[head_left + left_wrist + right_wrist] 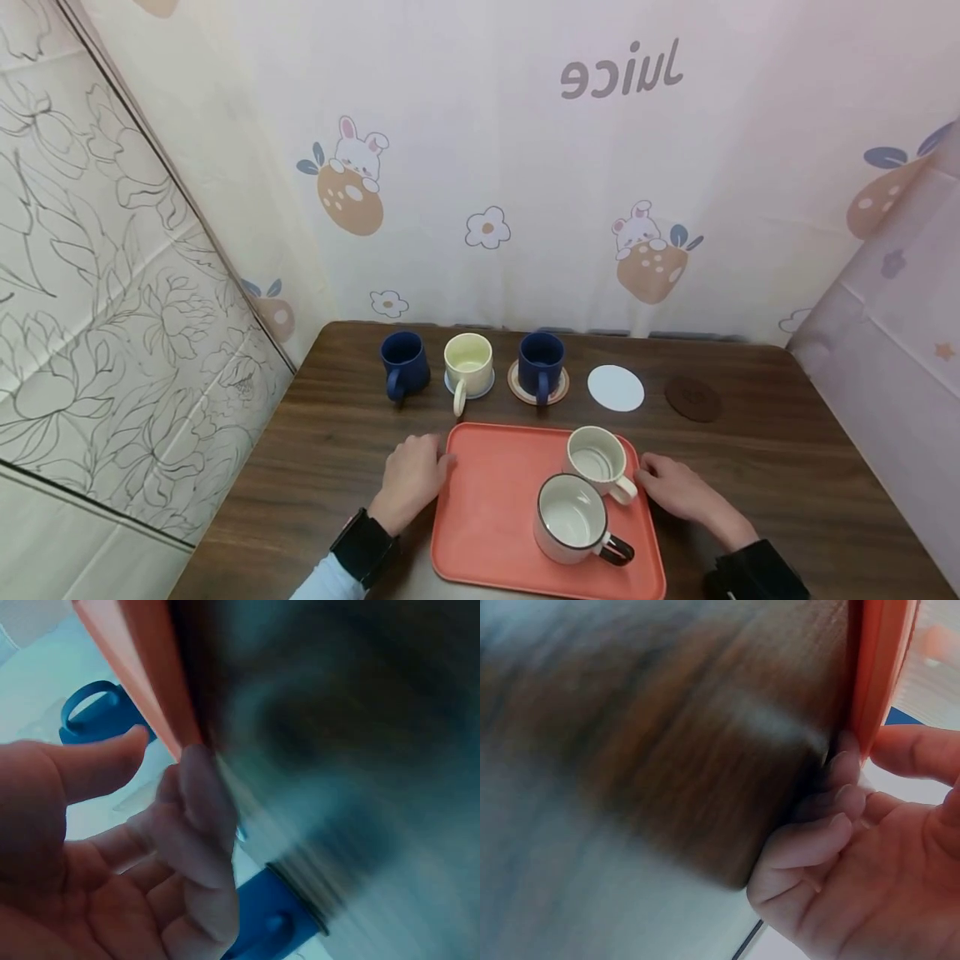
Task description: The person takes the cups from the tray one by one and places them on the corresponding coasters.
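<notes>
An orange tray (487,517) lies on the brown table near me. It carries a cream mug (596,458) and a white mug with a dark handle (572,518). My left hand (429,465) rests at the tray's left rim. In the left wrist view its fingertips (199,769) touch the tray's edge (142,682), with the thumb held apart. My right hand (654,479) sits at the right rim, close to the cream mug's handle. The right wrist view shows its fingertips (844,754) against the underside of the rim (877,675), thumb just beside it. Neither hand clearly grips.
Along the back of the table stand a blue mug (405,362), a cream mug on a pale coaster (468,362) and a blue mug on an orange coaster (541,364). A white coaster (616,387) and a brown coaster (693,398) lie bare. Fabric walls enclose three sides.
</notes>
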`<state>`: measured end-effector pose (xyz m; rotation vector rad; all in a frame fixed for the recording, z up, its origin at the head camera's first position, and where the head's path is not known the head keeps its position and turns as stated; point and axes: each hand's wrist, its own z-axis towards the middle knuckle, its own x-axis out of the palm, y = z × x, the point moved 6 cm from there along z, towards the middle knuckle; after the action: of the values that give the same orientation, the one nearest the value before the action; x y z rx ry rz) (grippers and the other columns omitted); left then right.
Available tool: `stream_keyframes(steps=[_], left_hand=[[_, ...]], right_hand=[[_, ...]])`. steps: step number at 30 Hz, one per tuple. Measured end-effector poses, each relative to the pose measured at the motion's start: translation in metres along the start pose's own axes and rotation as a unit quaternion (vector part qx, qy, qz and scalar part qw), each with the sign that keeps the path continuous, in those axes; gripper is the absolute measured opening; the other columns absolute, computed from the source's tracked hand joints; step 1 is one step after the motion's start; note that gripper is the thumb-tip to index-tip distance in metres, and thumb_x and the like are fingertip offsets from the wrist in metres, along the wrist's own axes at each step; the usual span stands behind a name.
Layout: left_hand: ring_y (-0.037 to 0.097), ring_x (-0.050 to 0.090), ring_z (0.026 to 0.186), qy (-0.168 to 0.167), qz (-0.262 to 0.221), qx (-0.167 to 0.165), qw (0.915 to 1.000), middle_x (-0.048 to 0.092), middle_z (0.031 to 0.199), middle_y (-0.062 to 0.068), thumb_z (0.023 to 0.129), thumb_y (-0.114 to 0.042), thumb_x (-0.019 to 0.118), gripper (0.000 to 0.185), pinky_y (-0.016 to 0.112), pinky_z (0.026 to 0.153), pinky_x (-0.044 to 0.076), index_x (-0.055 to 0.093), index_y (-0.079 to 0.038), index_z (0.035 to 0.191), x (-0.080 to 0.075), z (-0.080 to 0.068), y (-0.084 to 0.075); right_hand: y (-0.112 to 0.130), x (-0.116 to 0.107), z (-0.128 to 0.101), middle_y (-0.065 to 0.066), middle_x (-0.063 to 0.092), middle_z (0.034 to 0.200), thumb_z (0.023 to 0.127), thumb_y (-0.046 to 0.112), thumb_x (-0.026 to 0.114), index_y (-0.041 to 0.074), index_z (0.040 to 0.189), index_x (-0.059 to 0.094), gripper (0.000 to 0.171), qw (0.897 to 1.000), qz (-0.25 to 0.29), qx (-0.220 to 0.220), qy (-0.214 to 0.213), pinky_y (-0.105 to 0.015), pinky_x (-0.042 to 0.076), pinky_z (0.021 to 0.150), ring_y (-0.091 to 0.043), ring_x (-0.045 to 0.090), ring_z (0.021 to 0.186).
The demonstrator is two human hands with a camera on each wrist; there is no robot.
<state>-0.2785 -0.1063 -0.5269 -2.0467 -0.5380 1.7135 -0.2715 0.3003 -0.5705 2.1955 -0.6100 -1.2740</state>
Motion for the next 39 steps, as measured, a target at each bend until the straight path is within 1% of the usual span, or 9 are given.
stream_keyframes(steps=[6, 8, 12, 18, 23, 26, 30, 33, 39], left_hand=[[0.018, 0.056, 0.055, 0.021, -0.006, -0.004, 0.9997, 0.056, 0.065, 0.003, 0.101, -0.025, 0.073, 0.021, 0.031, 0.052, 0.045, 0.070, -0.008, 0.089, 0.009, -0.006, 0.011], [0.017, 0.056, 0.056, 0.029, -0.012, 0.002, 0.9995, 0.057, 0.066, 0.002, 0.101, -0.024, 0.073, 0.019, 0.031, 0.053, 0.046, 0.071, -0.007, 0.092, 0.012, -0.007, 0.011], [0.016, 0.057, 0.057, 0.035, -0.022, 0.014, 0.9990, 0.058, 0.068, 0.001, 0.100, -0.018, 0.073, 0.013, 0.031, 0.053, 0.048, 0.074, -0.004, 0.100, 0.017, -0.009, 0.010], [0.015, 0.056, 0.055, 0.032, -0.024, 0.024, 0.9989, 0.056, 0.067, 0.001, 0.100, -0.012, 0.071, 0.010, 0.030, 0.050, 0.046, 0.071, -0.007, 0.091, 0.017, -0.011, 0.010], [0.016, 0.058, 0.055, 0.069, -0.059, 0.028, 0.9955, 0.058, 0.067, 0.002, 0.099, -0.006, 0.068, 0.012, 0.030, 0.051, 0.048, 0.067, -0.009, 0.088, 0.016, -0.012, 0.012], [0.017, 0.059, 0.056, 0.092, -0.079, 0.026, 0.9923, 0.060, 0.069, 0.004, 0.098, -0.004, 0.069, 0.010, 0.032, 0.051, 0.050, 0.065, -0.009, 0.090, 0.014, -0.012, 0.013], [0.018, 0.060, 0.057, 0.103, -0.088, 0.016, 0.9907, 0.061, 0.070, 0.005, 0.097, -0.002, 0.068, 0.009, 0.033, 0.052, 0.051, 0.065, -0.009, 0.091, 0.013, -0.011, 0.014], [0.019, 0.061, 0.058, 0.102, -0.088, 0.004, 0.9909, 0.061, 0.072, 0.006, 0.098, -0.002, 0.068, 0.007, 0.033, 0.053, 0.052, 0.066, -0.007, 0.093, 0.014, -0.011, 0.014], [0.019, 0.061, 0.056, 0.097, -0.090, 0.002, 0.9912, 0.061, 0.071, 0.006, 0.097, -0.003, 0.068, 0.006, 0.033, 0.052, 0.052, 0.066, -0.008, 0.094, 0.017, -0.010, 0.014]], right_hand=[[-0.031, 0.005, 0.019, -0.006, 0.062, 0.082, 0.105, 0.037, 0.060, 0.012, 0.101, 0.066, 0.026, 1.000, 0.027, -0.004, -0.002, -0.030, 0.045, 0.065, -0.023, 0.059, 0.073], [-0.032, 0.006, 0.019, -0.005, 0.062, 0.083, 0.105, 0.037, 0.060, 0.013, 0.100, 0.065, 0.026, 1.000, 0.025, -0.007, 0.005, -0.029, 0.044, 0.065, -0.022, 0.059, 0.073], [-0.010, 0.004, 0.005, -0.005, 0.059, 0.081, 0.106, 0.031, 0.058, 0.009, 0.098, 0.064, 0.024, 1.000, 0.011, -0.020, 0.006, -0.031, 0.043, 0.065, -0.022, 0.056, 0.072], [0.019, -0.001, -0.012, -0.005, 0.057, 0.078, 0.105, 0.024, 0.058, 0.008, 0.093, 0.063, 0.020, 1.000, 0.003, 0.002, -0.019, -0.032, 0.042, 0.065, -0.022, 0.055, 0.071], [0.026, -0.004, -0.023, -0.005, 0.054, 0.079, 0.106, 0.019, 0.058, 0.005, 0.096, 0.063, 0.017, 0.998, 0.008, 0.015, -0.058, -0.035, 0.042, 0.063, -0.022, 0.053, 0.071], [0.031, -0.006, -0.031, -0.005, 0.055, 0.081, 0.107, 0.017, 0.057, 0.003, 0.103, 0.065, 0.017, 0.997, 0.041, 0.019, -0.069, -0.036, 0.044, 0.059, -0.022, 0.053, 0.069], [0.037, -0.004, -0.042, -0.006, 0.057, 0.076, 0.110, 0.018, 0.052, 0.000, 0.113, 0.066, 0.023, 0.993, 0.114, -0.019, -0.030, -0.033, 0.045, 0.052, -0.021, 0.053, 0.062], [0.046, 0.000, -0.050, -0.007, 0.055, 0.072, 0.113, 0.020, 0.047, -0.003, 0.114, 0.063, 0.028, 0.983, 0.172, -0.065, 0.021, -0.029, 0.043, 0.050, -0.018, 0.051, 0.058], [0.055, 0.009, -0.058, -0.007, 0.055, 0.074, 0.116, 0.023, 0.041, -0.007, 0.109, 0.058, 0.036, 0.964, 0.240, -0.080, 0.077, -0.025, 0.042, 0.054, -0.014, 0.048, 0.062]])
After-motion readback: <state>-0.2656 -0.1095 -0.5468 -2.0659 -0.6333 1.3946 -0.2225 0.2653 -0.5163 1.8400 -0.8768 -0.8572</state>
